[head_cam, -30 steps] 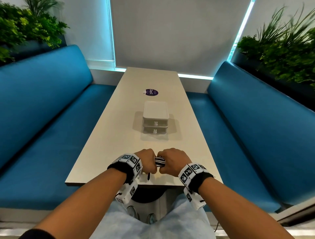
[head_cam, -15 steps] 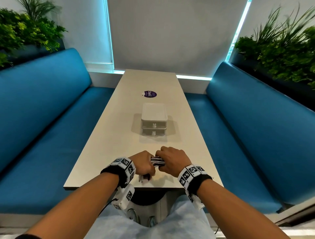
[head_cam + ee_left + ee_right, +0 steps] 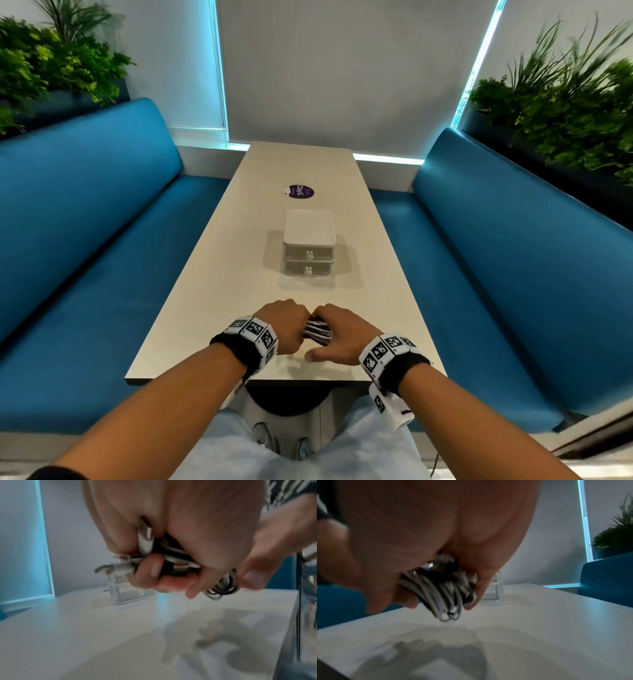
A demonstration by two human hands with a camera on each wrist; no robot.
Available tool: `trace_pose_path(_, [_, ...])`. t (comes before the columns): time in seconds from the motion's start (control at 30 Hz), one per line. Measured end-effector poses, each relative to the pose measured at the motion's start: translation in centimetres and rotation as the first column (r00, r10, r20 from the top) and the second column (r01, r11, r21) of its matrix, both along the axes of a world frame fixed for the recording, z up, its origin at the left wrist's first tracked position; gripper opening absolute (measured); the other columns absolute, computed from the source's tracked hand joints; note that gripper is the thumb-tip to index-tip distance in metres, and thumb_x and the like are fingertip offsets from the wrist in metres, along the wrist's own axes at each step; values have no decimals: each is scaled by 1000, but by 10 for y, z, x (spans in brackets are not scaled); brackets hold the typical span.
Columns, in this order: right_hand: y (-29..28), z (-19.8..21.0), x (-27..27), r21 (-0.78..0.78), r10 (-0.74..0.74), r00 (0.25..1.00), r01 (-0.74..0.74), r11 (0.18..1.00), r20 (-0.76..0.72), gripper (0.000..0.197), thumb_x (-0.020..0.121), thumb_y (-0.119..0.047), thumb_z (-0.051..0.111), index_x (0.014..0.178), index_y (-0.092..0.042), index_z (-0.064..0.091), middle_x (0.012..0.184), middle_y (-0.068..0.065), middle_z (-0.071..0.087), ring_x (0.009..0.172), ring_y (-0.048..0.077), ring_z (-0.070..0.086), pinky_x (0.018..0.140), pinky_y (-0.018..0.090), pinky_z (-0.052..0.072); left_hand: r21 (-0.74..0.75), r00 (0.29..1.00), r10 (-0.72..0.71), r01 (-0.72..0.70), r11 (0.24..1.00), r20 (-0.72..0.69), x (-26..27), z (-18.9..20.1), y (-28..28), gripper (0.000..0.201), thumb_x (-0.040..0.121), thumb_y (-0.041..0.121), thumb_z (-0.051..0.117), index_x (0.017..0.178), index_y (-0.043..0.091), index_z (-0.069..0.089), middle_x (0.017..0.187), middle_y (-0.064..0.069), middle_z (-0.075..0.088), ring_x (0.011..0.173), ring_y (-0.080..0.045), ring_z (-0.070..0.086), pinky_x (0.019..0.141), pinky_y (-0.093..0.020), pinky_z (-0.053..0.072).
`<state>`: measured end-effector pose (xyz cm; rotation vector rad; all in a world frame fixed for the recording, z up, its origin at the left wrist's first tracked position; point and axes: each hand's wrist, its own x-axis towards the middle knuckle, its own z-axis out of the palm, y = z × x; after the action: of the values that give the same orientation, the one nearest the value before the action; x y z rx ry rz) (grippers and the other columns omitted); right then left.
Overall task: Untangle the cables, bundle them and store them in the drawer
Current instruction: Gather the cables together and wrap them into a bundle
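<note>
A coiled bundle of black and white cables (image 3: 318, 331) is held just above the near end of the table between both hands. My left hand (image 3: 287, 325) grips one end of the bundle (image 3: 173, 562), where white plugs stick out past the curled fingers. My right hand (image 3: 337, 334) curls round the other end, and grey cable loops (image 3: 443, 595) hang below its fingertips. The small white two-drawer box (image 3: 308, 248) stands in the middle of the table beyond the hands, both drawers shut.
The long pale table (image 3: 212, 301) runs away from me between two blue benches (image 3: 85, 240). A round purple sticker (image 3: 301, 192) lies beyond the drawer box. Plants (image 3: 565, 102) stand behind both bench backs. My knees are under the table's near edge.
Both hands have shifted slightly away from me with the bundle. The right hand has rolled over the bundle's top, and less of the cable shows between the hands.
</note>
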<state>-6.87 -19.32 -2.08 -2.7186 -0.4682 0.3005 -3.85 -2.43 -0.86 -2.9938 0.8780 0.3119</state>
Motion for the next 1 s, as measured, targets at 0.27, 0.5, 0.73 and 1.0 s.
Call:
trace_pose_path(0.27, [3,28,17,-59,-50,965,35,998,-258,80,60,-75,71,126,-35,51,115,-12,60,100,12,56,88,33,45,181,973,-193,169,969,127,-8,5,2,34,86,26,60,117,13,57,91,-9,65,76,-30,64,62,-32,43])
trace_pose_path(0.5, [12,29,23,75,-27,896,67,995,-444,46,48,-64,82,80,-34,72,74,-11,72,74,13,66,85,33,52,140,946,-264,240,961,186,-9,15,0,35,90,34,58,118,13,53,98,-8,67,81,-31,65,64,-32,40])
trace_pose_path(0.73, [22,24,12,141,-100,867,191,971,-487,32,58,-39,81,77,-13,76,72,7,72,59,17,61,65,31,50,217,931,-265,213,953,251,-2,16,1,24,92,18,53,115,11,48,102,-8,64,85,-32,64,62,-35,38])
trace_pose_path(1.0, [39,22,13,-66,-157,959,145,987,-234,27,66,-31,81,72,-10,66,57,3,67,47,14,64,46,23,50,156,974,-90,58,986,208,5,7,6,23,88,14,56,111,13,51,98,-8,64,84,-31,64,65,-36,43])
